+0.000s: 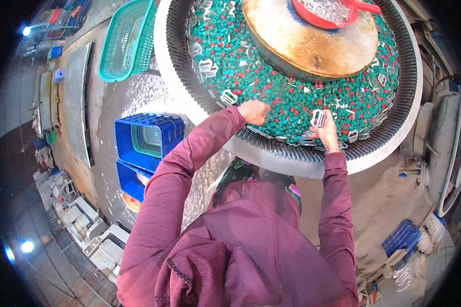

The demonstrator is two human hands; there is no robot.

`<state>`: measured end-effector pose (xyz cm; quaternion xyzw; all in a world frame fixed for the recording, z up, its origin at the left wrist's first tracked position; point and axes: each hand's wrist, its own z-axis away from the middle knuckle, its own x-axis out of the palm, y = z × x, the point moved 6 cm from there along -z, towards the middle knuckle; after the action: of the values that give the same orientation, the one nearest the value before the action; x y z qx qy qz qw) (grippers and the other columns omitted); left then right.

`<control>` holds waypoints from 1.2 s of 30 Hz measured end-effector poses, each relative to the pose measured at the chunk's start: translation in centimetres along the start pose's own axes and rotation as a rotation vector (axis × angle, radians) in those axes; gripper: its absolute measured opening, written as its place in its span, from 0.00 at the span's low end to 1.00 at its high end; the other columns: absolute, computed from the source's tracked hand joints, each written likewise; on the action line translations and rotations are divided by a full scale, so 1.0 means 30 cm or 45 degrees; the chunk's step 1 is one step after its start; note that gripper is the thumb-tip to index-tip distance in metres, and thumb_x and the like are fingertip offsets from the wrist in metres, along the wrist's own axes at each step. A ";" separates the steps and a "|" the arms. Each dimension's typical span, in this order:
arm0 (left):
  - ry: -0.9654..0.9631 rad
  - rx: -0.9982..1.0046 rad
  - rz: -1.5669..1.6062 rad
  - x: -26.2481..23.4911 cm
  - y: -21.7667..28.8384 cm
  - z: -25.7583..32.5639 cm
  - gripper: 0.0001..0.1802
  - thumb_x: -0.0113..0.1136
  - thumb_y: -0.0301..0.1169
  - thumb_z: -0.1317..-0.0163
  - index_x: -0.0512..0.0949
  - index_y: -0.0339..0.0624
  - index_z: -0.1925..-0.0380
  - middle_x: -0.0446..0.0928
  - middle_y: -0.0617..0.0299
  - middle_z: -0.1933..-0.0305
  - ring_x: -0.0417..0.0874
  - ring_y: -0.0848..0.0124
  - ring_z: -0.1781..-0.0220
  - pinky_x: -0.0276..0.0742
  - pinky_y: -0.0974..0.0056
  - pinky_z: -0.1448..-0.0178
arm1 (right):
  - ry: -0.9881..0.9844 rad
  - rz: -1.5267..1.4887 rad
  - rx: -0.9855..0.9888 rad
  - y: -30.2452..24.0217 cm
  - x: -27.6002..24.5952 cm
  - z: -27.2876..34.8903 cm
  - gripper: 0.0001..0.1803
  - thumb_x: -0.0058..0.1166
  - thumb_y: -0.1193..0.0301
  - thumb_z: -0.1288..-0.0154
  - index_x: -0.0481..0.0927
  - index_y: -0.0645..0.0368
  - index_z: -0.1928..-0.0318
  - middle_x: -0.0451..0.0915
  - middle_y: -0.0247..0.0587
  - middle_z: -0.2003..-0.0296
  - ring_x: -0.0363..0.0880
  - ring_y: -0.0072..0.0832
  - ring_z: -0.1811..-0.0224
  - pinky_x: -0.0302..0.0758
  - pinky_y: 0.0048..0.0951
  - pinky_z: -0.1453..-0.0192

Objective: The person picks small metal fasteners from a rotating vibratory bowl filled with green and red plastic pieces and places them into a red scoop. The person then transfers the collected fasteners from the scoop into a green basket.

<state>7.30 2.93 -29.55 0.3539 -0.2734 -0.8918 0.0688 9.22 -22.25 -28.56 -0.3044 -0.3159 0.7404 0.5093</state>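
A big round tub (292,158) with a white rim and black ribbed lining holds several green and red pellets (271,92) mixed with silver metal buckles. My left hand (254,112) is curled down into the pellets near the tub's front edge; what it holds is hidden. My right hand (326,132) pinches one metal buckle (318,117) just above the pellets. A brass-coloured dome (312,43) sits at the tub's centre with a red scoop (325,13) of buckles on top.
A teal mesh basket (128,41) leans at the tub's upper left. Stacked blue crates (146,138) stand on the floor to my left, and another blue crate (402,238) sits lower right beside white items. Machinery lines the right side.
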 end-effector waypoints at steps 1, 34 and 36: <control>-0.027 -0.034 -0.124 -0.028 0.053 0.040 0.17 0.56 0.30 0.55 0.74 0.50 0.60 0.79 0.55 0.64 0.80 0.52 0.61 0.75 0.51 0.60 | 0.007 -0.004 0.001 -0.009 0.004 0.007 0.30 0.51 0.93 0.58 0.62 0.59 0.52 0.71 0.39 0.64 0.77 0.30 0.66 0.83 0.31 0.75; -0.121 -0.208 -0.426 0.397 0.154 -0.113 0.14 0.47 0.37 0.43 0.82 0.54 0.64 0.75 0.57 0.55 0.74 0.54 0.52 0.73 0.39 0.63 | 0.337 -0.219 -0.720 -1.179 -0.092 -0.202 0.56 0.60 0.76 0.49 0.29 0.54 0.32 0.60 0.51 0.39 0.69 0.39 0.45 0.72 0.47 0.49; -0.061 -0.137 -0.380 0.371 0.153 -0.102 0.13 0.48 0.37 0.44 0.82 0.51 0.65 0.75 0.55 0.55 0.74 0.53 0.54 0.74 0.40 0.64 | 0.522 -0.179 -0.931 -1.100 -0.102 -0.166 0.51 0.61 0.74 0.49 0.39 0.56 0.32 0.58 0.53 0.39 0.66 0.40 0.42 0.68 0.42 0.44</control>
<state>0.80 -5.81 -35.53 0.3651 -0.1713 -0.9136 -0.0521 32.53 -15.06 -5.56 -0.5835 -0.4699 0.4672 0.4696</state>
